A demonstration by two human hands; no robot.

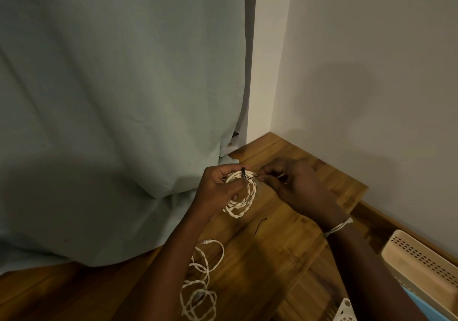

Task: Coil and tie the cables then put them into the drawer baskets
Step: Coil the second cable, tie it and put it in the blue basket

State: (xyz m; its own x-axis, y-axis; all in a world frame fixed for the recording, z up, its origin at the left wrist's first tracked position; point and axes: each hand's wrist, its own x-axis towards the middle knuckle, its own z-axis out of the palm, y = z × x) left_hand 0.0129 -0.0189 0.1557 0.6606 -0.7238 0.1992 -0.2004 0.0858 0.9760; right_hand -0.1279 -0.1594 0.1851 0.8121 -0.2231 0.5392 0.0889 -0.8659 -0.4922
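A coil of white twisted cable (241,203) hangs above the wooden table, held at its top by my left hand (219,188). A thin black tie (244,173) wraps the top of the coil. My right hand (295,184) pinches the free end of that tie just right of the coil. A second white twisted cable (199,281) lies loose and uncoiled on the table near the front. Another short black tie (259,225) lies on the wood below the coil.
The wooden table (285,241) ends at a white wall on the right. A pale green curtain (111,110) drapes over its left side. A cream perforated basket (421,268) stands at the lower right, with a white basket corner (345,312) below it.
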